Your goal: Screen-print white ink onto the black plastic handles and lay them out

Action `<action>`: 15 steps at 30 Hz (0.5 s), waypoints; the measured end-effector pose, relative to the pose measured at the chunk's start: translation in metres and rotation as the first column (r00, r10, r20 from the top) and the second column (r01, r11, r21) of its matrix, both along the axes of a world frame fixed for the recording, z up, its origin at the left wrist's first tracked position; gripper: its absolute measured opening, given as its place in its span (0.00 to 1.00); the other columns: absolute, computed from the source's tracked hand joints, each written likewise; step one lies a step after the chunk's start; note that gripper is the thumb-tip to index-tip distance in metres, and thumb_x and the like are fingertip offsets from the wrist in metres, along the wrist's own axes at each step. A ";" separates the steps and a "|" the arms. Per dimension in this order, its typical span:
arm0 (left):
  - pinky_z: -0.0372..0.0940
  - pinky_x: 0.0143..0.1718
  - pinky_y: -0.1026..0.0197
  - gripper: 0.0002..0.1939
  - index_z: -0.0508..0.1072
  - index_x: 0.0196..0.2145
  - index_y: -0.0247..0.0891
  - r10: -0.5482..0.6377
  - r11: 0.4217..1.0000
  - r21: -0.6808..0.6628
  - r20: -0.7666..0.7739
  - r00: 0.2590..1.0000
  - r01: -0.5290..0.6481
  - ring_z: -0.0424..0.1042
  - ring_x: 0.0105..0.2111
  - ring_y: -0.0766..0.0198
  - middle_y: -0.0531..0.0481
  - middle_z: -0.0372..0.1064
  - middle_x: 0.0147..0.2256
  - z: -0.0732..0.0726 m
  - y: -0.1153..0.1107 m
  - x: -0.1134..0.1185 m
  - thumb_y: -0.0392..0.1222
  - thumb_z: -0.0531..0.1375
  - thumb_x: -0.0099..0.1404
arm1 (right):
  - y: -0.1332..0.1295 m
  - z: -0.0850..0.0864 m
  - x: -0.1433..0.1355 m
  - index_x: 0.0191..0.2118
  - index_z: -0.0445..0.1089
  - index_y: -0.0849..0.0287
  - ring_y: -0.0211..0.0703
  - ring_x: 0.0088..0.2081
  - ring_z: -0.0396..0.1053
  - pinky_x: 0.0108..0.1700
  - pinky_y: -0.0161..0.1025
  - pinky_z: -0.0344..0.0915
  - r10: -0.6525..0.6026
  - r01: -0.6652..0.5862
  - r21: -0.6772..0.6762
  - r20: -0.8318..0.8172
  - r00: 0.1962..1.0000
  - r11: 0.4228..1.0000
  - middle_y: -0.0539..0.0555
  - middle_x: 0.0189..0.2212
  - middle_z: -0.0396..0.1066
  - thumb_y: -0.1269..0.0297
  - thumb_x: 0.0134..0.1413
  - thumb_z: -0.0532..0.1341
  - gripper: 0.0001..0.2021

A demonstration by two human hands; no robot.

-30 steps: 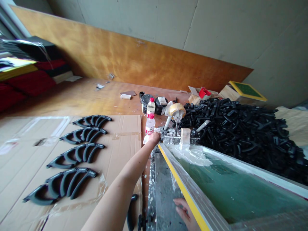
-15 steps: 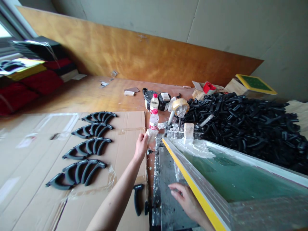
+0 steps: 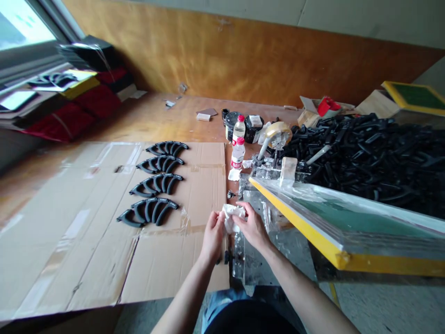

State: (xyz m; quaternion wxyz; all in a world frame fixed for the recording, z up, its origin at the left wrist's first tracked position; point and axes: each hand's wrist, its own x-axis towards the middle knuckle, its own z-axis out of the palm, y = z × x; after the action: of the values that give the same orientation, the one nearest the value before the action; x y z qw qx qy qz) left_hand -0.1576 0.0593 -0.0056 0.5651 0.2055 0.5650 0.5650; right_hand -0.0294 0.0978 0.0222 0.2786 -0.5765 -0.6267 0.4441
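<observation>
A crumpled white tissue is held between my two hands, above the edge of the cardboard sheet. My left hand pinches its left side. Fingers of my right hand press on it from the right. To the right stands a screen-printing frame with a yellow edge and green mesh, tilted up over a stained metal base plate. Below my left hand, a black handle on the cardboard is mostly hidden. A second white tissue lies near two bottles with red caps.
Rows of curved black handles lie on the cardboard. Two clear bottles and black tubs stand behind my hands. A large heap of black parts fills the right, near a tape roll.
My left hand has drawn back from beside the bottles with a white tissue. My right hand has come up from under the frame to meet it. The view has shifted.
</observation>
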 end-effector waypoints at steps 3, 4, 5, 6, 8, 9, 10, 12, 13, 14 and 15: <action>0.56 0.25 0.67 0.20 0.65 0.29 0.41 0.002 0.998 -0.059 0.118 0.993 0.005 0.59 0.22 0.70 0.57 0.61 0.24 0.002 -0.004 -0.004 0.59 0.64 0.54 | -0.003 0.000 0.006 0.43 0.70 0.57 0.41 0.38 0.71 0.40 0.36 0.68 0.062 -0.076 -0.115 -0.119 0.991 0.990 0.50 0.35 0.73 0.64 0.48 0.60 0.14; 0.57 0.25 0.66 0.19 0.65 0.29 0.41 -0.006 0.997 -0.075 0.145 0.989 0.017 0.59 0.22 0.69 0.57 0.61 0.24 0.002 -0.004 -0.007 0.58 0.64 0.54 | -0.005 0.000 0.009 0.39 0.70 0.57 0.41 0.36 0.70 0.40 0.36 0.67 0.079 -0.098 -0.139 -0.136 0.988 0.985 0.50 0.33 0.73 0.63 0.47 0.61 0.11; 0.57 0.25 0.66 0.19 0.65 0.30 0.40 -0.017 0.996 -0.084 0.159 0.987 0.030 0.60 0.22 0.69 0.57 0.62 0.25 0.002 -0.005 -0.009 0.57 0.65 0.54 | -0.006 0.001 0.013 0.36 0.69 0.57 0.41 0.36 0.70 0.40 0.36 0.66 0.088 -0.111 -0.156 -0.148 0.985 0.981 0.49 0.31 0.72 0.61 0.47 0.62 0.09; 0.58 0.25 0.65 0.18 0.66 0.29 0.40 -0.029 0.995 -0.089 0.164 0.986 0.044 0.60 0.22 0.69 0.56 0.62 0.25 0.002 -0.005 -0.012 0.56 0.65 0.53 | -0.008 0.002 0.016 0.33 0.68 0.57 0.42 0.36 0.69 0.41 0.37 0.66 0.089 -0.116 -0.169 -0.161 0.983 0.979 0.49 0.30 0.71 0.59 0.46 0.62 0.09; 0.58 0.24 0.65 0.17 0.66 0.29 0.40 -0.057 0.993 -0.092 0.160 0.985 0.072 0.60 0.22 0.69 0.56 0.62 0.24 0.001 -0.005 -0.015 0.56 0.64 0.53 | -0.010 0.003 0.020 0.29 0.66 0.57 0.42 0.36 0.68 0.40 0.36 0.65 0.078 -0.117 -0.191 -0.202 0.976 0.975 0.49 0.30 0.70 0.56 0.46 0.63 0.10; 0.58 0.24 0.65 0.17 0.66 0.28 0.40 -0.067 0.992 -0.093 0.156 0.986 0.082 0.60 0.21 0.69 0.56 0.62 0.24 0.000 -0.005 -0.015 0.55 0.64 0.53 | -0.011 0.003 0.021 0.28 0.65 0.57 0.41 0.35 0.68 0.39 0.36 0.65 0.068 -0.116 -0.207 -0.225 0.972 0.972 0.48 0.29 0.69 0.55 0.46 0.63 0.11; 0.58 0.23 0.65 0.17 0.66 0.27 0.40 -0.072 0.992 -0.093 0.154 0.985 0.087 0.60 0.21 0.69 0.56 0.62 0.24 -0.001 -0.005 -0.016 0.55 0.64 0.53 | -0.012 0.003 0.022 0.28 0.64 0.57 0.40 0.33 0.67 0.37 0.35 0.65 0.059 -0.117 -0.226 -0.246 0.968 0.967 0.48 0.28 0.69 0.54 0.46 0.63 0.12; 0.58 0.23 0.65 0.17 0.66 0.27 0.40 -0.069 0.992 -0.091 0.158 0.985 0.084 0.60 0.21 0.69 0.55 0.62 0.24 -0.004 -0.004 -0.015 0.55 0.65 0.53 | -0.013 0.000 0.023 0.29 0.63 0.56 0.39 0.30 0.66 0.34 0.34 0.64 0.053 -0.122 -0.256 -0.262 0.964 0.959 0.47 0.25 0.67 0.52 0.48 0.63 0.14; 0.59 0.23 0.65 0.17 0.67 0.28 0.40 -0.061 0.993 -0.092 0.161 0.985 0.076 0.61 0.21 0.69 0.55 0.63 0.24 -0.006 -0.003 -0.015 0.55 0.65 0.53 | -0.014 -0.003 0.023 0.30 0.63 0.56 0.39 0.29 0.66 0.32 0.34 0.64 0.060 -0.118 -0.241 -0.237 0.970 0.963 0.47 0.24 0.67 0.50 0.50 0.62 0.15; 0.59 0.23 0.66 0.17 0.67 0.28 0.40 -0.050 0.993 -0.094 0.161 0.986 0.066 0.61 0.21 0.69 0.55 0.63 0.25 -0.008 -0.002 -0.014 0.55 0.65 0.54 | -0.014 -0.005 0.024 0.31 0.64 0.57 0.39 0.29 0.66 0.32 0.34 0.64 0.075 -0.115 -0.206 -0.193 0.978 0.972 0.48 0.24 0.67 0.49 0.52 0.60 0.15; 0.60 0.24 0.66 0.17 0.68 0.30 0.40 -0.040 0.994 -0.096 0.155 0.987 0.055 0.62 0.22 0.69 0.55 0.64 0.26 -0.009 -0.002 -0.013 0.56 0.65 0.54 | -0.013 -0.008 0.025 0.32 0.65 0.57 0.40 0.29 0.66 0.32 0.35 0.64 0.090 -0.111 -0.159 -0.136 0.987 0.981 0.49 0.25 0.68 0.49 0.54 0.59 0.15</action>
State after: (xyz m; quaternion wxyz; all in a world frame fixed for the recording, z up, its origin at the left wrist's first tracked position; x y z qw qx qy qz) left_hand -0.1709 0.0576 -0.0146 0.6296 0.1466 0.5426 0.5364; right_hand -0.0049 0.0843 0.0142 0.2463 -0.5356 -0.5969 0.5442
